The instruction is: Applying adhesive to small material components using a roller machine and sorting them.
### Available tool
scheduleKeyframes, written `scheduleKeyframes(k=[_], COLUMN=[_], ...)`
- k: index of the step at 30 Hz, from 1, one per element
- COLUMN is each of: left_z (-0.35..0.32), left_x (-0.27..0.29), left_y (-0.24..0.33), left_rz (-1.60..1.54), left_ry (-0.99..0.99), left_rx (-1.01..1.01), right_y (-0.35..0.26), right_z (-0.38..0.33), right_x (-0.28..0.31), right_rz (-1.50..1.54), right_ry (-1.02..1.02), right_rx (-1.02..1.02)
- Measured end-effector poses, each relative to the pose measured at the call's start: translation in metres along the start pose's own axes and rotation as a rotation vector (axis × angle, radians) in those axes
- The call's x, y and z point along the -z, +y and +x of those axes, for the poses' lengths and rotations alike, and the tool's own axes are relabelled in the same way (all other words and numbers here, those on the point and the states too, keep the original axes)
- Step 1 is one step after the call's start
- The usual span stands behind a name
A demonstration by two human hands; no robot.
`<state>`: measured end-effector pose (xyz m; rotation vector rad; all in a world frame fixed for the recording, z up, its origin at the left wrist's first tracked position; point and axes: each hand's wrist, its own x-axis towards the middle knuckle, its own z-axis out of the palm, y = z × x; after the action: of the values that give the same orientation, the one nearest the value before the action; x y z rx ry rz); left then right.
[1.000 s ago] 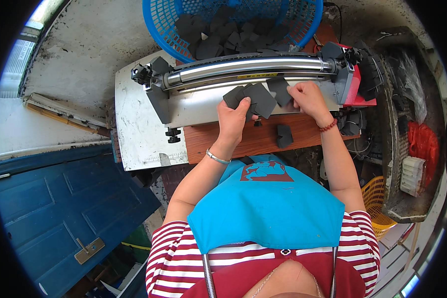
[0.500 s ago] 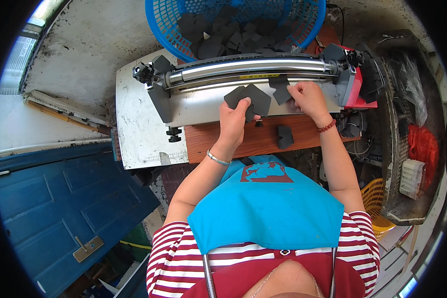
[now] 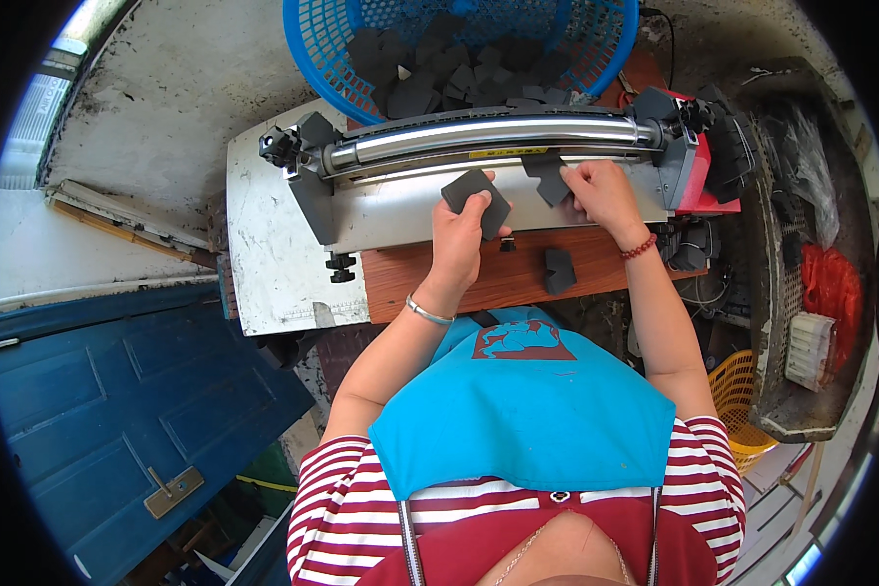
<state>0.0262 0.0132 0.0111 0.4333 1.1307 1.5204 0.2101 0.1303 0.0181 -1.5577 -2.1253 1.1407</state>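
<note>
In my left hand [image 3: 459,230] is a small stack of dark grey sheet pieces [image 3: 479,198], pinched under the thumb; how many lie in it I cannot tell. My right hand [image 3: 602,198] grips a single notched dark grey piece [image 3: 547,180] by its right edge. That piece lies over the metal feed plate [image 3: 391,210] of a roller machine, its far edge close to the slot below the shiny roller [image 3: 498,131]. Another dark grey piece [image 3: 559,271] rests on the brown wooden board [image 3: 430,278], nearer to me.
Behind the machine stands a blue plastic basket [image 3: 313,63] with many dark grey pieces. Black knobs [image 3: 279,146] stick out at the machine's ends. A white board [image 3: 264,234] lies at left, a yellow basket [image 3: 737,391] low at right. A blue door [image 3: 156,400] is at lower left.
The piece in my right hand has shifted slightly left and toward the roller. The pieces in my left hand, fanned out before, now lie closer together.
</note>
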Motion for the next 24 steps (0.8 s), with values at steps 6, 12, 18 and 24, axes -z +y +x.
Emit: scheduleKeyframes(k=[6, 12, 18, 24], left_z=[0.002, 0.001, 0.004, 0.004], left_x=[-0.009, -0.009, 0.004, 0.004], left_y=[-0.004, -0.001, 0.001, 0.008], left_rz=[0.044, 0.044, -0.035, -0.164], left_ry=[-0.021, -0.051, -0.121, -0.271], left_rx=[0.024, 0.065, 0.055, 0.102], right_y=[-0.015, -0.015, 0.001, 0.001], right_z=[-0.006, -0.019, -0.015, -0.020], right_x=[-0.022, -0.027, -0.014, -0.009], right_rz=[0.168, 0.425, 0.548, 0.869], right_ry=[-0.145, -0.330, -0.380, -0.455], right_rx=[0.164, 0.102, 0.069, -0.025])
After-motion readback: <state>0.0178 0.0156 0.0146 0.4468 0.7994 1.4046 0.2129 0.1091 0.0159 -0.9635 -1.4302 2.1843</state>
